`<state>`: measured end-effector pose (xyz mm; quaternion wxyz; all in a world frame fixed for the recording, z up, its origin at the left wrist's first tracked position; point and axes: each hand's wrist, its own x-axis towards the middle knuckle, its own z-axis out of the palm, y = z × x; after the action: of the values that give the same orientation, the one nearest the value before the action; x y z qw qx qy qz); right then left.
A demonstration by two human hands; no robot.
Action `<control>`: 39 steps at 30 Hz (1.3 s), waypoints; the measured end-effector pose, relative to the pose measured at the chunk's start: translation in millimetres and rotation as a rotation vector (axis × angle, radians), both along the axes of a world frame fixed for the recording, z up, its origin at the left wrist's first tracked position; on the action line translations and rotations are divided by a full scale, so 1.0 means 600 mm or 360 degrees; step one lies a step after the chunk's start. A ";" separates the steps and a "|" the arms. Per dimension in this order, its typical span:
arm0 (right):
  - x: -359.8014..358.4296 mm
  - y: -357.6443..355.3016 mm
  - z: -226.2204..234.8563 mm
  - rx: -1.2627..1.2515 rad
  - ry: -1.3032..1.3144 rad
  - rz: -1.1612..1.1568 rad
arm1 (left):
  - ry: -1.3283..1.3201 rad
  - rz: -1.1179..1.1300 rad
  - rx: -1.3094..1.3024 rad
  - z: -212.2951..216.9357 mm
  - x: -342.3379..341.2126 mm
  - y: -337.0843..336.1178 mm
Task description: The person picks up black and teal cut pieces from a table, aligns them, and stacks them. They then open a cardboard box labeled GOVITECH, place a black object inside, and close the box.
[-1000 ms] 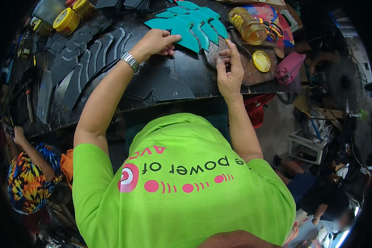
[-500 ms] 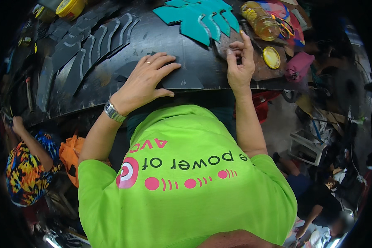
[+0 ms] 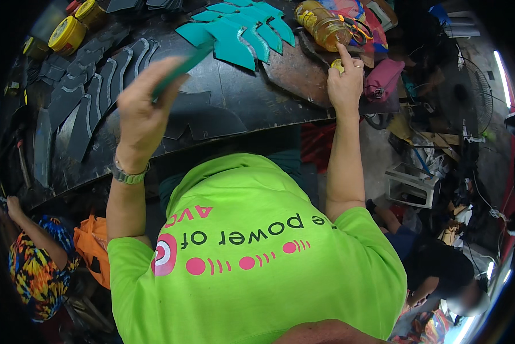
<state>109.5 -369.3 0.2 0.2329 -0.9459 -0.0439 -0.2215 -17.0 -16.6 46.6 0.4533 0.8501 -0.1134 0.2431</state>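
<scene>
Raised over the table's near edge, my left hand [image 3: 143, 112] is closed on a teal cut sheet piece [image 3: 190, 67], tilted and smeared by motion. My right hand [image 3: 345, 86] holds nothing; its index finger is stretched out with the tip at the mouth of a jar of yellowish stuff [image 3: 332, 35] lying on its side. A yellow lid [image 3: 337, 65] shows partly behind that hand. Several more teal pieces [image 3: 234, 43] lie overlapped, with pale strips along some edges. Dark cut pieces [image 3: 214, 122] rest near the table's front edge.
Rows of dark pieces with pale edge strips [image 3: 97, 94] cover the table's left side, with yellow tubs [image 3: 67, 38] behind. Orange-handled scissors [image 3: 358, 31] and a pink pouch [image 3: 383, 80] sit at right. Another person's arm [image 3: 37, 235] is at far left; someone else sits lower right.
My left hand has risen off the dark pieces and now holds a teal piece. My right index finger has come to the jar's mouth. The whole view has shifted slightly.
</scene>
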 end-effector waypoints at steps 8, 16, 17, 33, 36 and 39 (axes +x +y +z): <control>0.007 0.008 0.003 0.0031 0.0166 0.0058 | 0.0673 -0.0544 -0.1486 0.017 -0.005 -0.058; -0.071 0.064 0.070 0.0699 0.0001 0.0671 | 0.1265 -0.0713 -0.1624 -0.041 -0.002 -0.117; -0.085 0.078 0.074 0.0924 -0.0015 0.0886 | 0.1258 -0.0750 -0.1645 -0.043 -0.002 -0.118; -0.110 0.143 0.045 0.1245 0.0230 0.1150 | 0.1247 -0.0878 -0.1738 -0.038 -0.008 -0.115; -0.123 0.143 0.046 0.1198 0.0165 0.1174 | 0.1264 -0.0916 -0.1907 -0.036 -0.005 -0.111; -0.136 0.146 0.045 0.1238 0.0074 0.1165 | 0.1246 -0.0938 -0.1978 -0.035 -0.002 -0.110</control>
<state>27.6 -281.8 27.5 0.6292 -0.7173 -0.2806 -0.1045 -18.1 -82.7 25.7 0.8977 0.3997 -0.0097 -0.1850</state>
